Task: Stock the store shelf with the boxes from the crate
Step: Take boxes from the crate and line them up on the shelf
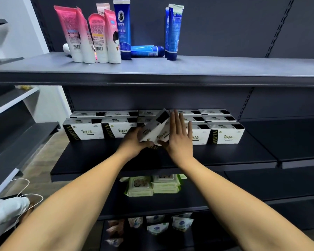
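Though nearly stocked, fitting a tilted box (pixel 155 128) into the shelf (pixel 98 156) gap, left fingers (pixel 134 133) gripping it, right fingers (pixel 177 124) straight alongside

Both your bare forearms reach forward, converging toward 12 o'clock. Your left hand (pixel 134 140) curls its fingers round a tilted box (pixel 155 129). Your right hand (pixel 179 136), at the box's 3 o'clock, lies flat against it, fingers straight.

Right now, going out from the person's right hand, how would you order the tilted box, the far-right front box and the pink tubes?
1. The tilted box, mid-shelf, touching the right hand.
2. The far-right front box, at the right end of the same shelf's front row.
3. The pink tubes, on the shelf above, far to the left.
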The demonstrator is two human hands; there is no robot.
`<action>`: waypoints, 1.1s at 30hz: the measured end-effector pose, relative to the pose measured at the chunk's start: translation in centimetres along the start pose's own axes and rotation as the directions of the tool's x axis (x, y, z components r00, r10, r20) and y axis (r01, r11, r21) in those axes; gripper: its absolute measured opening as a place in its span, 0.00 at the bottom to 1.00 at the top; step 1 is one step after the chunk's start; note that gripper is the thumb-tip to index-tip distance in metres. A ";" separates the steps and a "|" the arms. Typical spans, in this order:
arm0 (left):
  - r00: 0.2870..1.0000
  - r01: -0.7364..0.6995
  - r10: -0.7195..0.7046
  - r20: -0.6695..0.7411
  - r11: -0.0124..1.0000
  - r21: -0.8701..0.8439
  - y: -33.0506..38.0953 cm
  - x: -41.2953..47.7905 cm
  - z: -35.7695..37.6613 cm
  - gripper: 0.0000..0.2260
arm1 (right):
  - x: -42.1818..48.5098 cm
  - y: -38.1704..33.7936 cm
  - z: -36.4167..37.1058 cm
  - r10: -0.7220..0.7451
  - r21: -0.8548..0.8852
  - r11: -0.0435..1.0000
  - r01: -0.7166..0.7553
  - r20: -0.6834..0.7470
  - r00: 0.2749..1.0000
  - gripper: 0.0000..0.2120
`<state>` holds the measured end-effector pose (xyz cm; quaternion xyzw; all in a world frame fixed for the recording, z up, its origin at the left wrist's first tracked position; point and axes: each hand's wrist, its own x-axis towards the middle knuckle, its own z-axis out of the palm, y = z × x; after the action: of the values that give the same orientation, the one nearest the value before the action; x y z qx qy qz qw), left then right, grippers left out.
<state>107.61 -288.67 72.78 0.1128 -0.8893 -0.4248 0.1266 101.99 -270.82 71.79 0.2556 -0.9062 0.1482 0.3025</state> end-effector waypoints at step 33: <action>0.997 0.053 -0.068 0.031 0.931 0.360 -7.3 -3.1 -4.0 0.34 | -0.9 -4.1 1.8 -0.160 0.003 0.985 0.170 0.361 0.919 0.39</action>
<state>112.47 -295.12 69.13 0.1521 -0.9505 -0.2614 0.0713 104.03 -274.67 70.33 0.3496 -0.9235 0.0599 0.1465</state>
